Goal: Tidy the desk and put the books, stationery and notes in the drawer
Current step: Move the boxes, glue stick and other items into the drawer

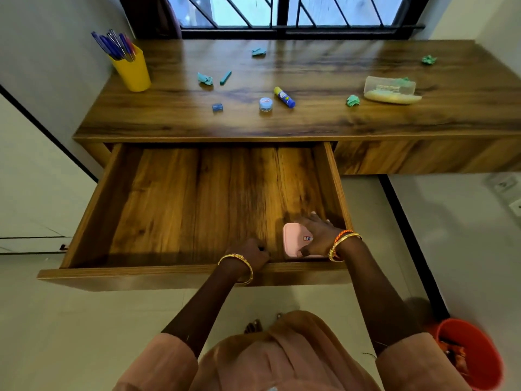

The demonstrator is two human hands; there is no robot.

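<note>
My left hand (255, 253) curls over the front edge of the open drawer (180, 273). My right hand (317, 232) rests on a pink case (293, 239) in the drawer's near right corner, thumb hooked on its near edge. It looks small, light and hard, maybe slippery. I think holding its two long sides is best.
</note>
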